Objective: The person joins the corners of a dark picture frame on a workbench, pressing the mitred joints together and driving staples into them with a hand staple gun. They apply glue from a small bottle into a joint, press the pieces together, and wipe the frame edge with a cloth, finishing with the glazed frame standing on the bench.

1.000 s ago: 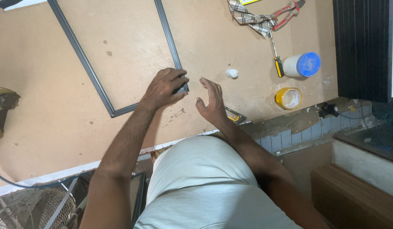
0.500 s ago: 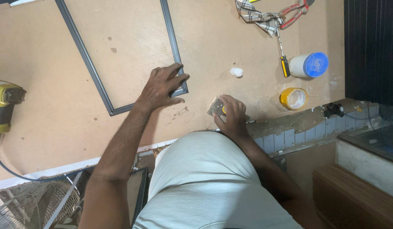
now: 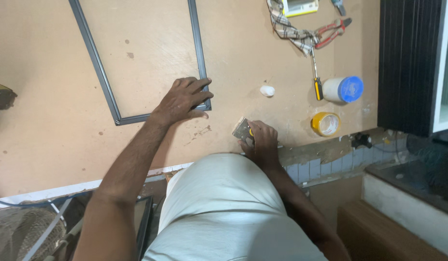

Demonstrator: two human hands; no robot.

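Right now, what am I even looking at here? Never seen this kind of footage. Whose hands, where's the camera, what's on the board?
No machine: one person, filmed by a camera on their head that looks down at both bare hands. The left hand presses on a corner of a thin dark grey metal frame lying flat on a tan wooden board. The right hand grips a small metal tool with a yellow part; its exact kind is unclear. Also on the board: a yellow tape roll, a white tub with a blue lid, a yellow-handled screwdriver and red pliers.

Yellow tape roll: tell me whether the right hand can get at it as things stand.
Probably yes. The right hand is closed on a small metal tool, but the board between it and the yellow tape roll lies bare.
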